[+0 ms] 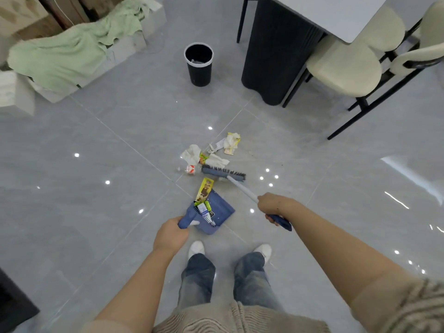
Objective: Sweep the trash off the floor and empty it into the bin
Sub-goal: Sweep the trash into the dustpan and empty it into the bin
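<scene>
Table (336, 18), far right: top cut off by the frame edge.
Bin (199, 64), far centre, upright; contents indistinct.
Broom (224, 173): head on the floor just near of the trash (209, 156), a loose pile of wrappers and tissue; handle gripped by the closed right hand (272, 206).
Dustpan (215, 212): several wrappers inside, print unreadable; handle wrapped by the left hand (171, 233).
</scene>
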### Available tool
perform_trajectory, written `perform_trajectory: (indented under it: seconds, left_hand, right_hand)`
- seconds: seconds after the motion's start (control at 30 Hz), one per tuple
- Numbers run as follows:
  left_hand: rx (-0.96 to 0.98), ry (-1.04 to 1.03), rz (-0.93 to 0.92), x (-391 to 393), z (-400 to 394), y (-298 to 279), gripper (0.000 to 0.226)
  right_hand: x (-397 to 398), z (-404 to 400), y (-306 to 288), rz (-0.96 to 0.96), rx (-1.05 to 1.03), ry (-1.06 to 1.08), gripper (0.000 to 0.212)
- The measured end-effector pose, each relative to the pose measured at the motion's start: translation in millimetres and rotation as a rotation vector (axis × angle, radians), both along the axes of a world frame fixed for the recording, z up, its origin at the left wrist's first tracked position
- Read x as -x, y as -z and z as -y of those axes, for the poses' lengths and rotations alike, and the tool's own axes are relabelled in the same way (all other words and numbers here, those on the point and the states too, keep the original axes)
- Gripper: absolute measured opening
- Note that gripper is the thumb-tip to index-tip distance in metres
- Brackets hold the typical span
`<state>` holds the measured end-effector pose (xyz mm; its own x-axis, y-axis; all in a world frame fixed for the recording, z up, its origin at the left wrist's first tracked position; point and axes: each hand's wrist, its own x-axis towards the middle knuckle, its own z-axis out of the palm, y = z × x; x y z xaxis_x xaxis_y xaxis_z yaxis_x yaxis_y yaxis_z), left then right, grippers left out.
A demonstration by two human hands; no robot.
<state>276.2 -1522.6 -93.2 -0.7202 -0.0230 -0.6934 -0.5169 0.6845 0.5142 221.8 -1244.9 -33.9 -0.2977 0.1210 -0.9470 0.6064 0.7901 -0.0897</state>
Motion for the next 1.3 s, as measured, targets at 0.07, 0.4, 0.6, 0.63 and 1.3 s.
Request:
perform_trajectory:
  seconds: [0.07,0.4,0.6,0.63,1.3]
  left_hand:
    - [-0.009,-0.01,0.01,1,-1,-1,0.018]
    - [-0.02,-0.032,0.016,8,-6,-3,0.009]
    - [-0.016,-0.036,0.011,6,-8,-6,0.016]
    - [-0.001,-0.04,0.012,6,-10,-7,0.011]
    - [-0.006,-0.079,-0.006,16,-24,-3,0.02]
  right_hand:
    - [-3,17,9,0.024,-0.009,-0.111,0.039]
    - [-76,11,1,0.122,0.07,-0.007,0.028]
    - [-57,-17,-19,0.073,0.05,0.237,0.023]
    - [-51,-20,-21,0.061,0.043,0.256,0.024]
    - [-92,30,29,0.151,0.014,-0.283,0.029]
